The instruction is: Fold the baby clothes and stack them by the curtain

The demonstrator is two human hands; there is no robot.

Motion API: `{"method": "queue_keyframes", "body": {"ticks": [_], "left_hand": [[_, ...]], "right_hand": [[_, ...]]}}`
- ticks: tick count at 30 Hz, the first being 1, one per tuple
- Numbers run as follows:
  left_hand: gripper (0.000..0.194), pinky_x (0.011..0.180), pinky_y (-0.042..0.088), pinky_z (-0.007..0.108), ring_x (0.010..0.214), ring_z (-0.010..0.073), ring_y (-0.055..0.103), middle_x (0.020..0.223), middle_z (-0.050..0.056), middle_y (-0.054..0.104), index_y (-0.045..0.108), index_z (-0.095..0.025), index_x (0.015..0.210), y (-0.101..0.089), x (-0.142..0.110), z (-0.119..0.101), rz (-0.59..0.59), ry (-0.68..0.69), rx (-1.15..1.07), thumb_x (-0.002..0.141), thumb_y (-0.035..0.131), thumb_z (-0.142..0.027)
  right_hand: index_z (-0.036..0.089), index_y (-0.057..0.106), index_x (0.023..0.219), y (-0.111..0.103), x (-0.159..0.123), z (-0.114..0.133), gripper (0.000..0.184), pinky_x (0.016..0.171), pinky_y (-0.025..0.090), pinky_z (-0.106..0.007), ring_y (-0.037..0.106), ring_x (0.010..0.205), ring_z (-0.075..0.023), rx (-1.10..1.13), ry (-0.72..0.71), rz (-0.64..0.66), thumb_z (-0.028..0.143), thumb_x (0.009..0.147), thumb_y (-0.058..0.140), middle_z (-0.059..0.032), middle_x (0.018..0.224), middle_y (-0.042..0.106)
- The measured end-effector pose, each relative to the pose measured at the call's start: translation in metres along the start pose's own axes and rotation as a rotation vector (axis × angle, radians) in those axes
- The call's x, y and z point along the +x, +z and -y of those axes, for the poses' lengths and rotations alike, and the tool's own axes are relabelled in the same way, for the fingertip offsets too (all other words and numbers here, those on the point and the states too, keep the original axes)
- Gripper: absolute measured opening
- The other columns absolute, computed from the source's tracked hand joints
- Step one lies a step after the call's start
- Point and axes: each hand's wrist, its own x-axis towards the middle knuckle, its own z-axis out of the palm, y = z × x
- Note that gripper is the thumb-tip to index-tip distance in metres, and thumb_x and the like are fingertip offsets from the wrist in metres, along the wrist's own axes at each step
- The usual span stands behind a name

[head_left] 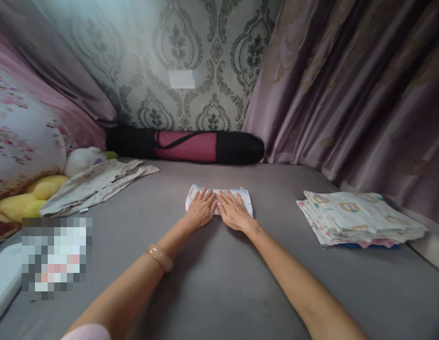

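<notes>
A small folded white cloth (246, 200) with a light blue edge lies flat on the grey sheet (212, 283), straight ahead of me. My left hand (201, 208) rests on its left half, palm down with the fingers stretched out. On the right half lies my right hand (235, 210), flat and with fingers spread. The fingertips of both hands nearly meet at the middle of the cloth, and much of it is hidden under them. A beige bangle (159, 257) sits on my left forearm.
At right is a stack of folded patterned cloths (361, 217). A black and pink long bag (185, 145) lies along the wall. Patterned child-sized trousers (98, 184), a yellow plush (31, 198) and a white plush (82, 160) are at left, near a blurred-out item (59, 257).
</notes>
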Motion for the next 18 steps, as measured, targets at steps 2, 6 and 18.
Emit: {"method": "queue_keyframes", "body": {"ticks": [2,6,18], "left_hand": [[0.051,0.115,0.017,0.049,0.142,0.0305,0.024,0.148,0.01,0.042,0.044,-0.016,0.14,0.004,0.002,0.0,0.032,-0.026,0.01,0.098,0.026,-0.039],[0.056,0.112,0.013,0.061,0.142,0.0357,0.023,0.151,0.011,0.036,0.04,-0.024,0.143,0.006,0.002,0.005,0.058,-0.06,0.004,0.097,0.026,-0.051],[0.065,0.106,0.014,0.069,0.144,0.0373,0.012,0.158,0.009,0.02,0.027,-0.031,0.149,-0.004,0.013,0.01,0.305,-0.154,-0.078,0.092,0.022,-0.062]], "right_hand": [[0.022,0.03,0.149,0.004,0.002,-0.004,0.054,0.114,0.008,-0.057,0.013,0.145,-0.0286,-0.009,0.023,0.032,0.041,0.098,0.024,-0.0035,0.156,0.026],[0.03,0.025,0.15,0.007,0.003,-0.013,0.056,0.111,0.007,-0.064,0.007,0.145,-0.0325,-0.03,0.045,0.065,0.049,0.097,0.025,-0.002,0.158,0.02],[0.034,0.029,0.149,0.007,0.009,-0.019,0.053,0.11,0.003,-0.064,0.006,0.146,-0.0303,0.052,0.104,0.162,0.045,0.097,0.026,-0.0032,0.158,0.02]]}}
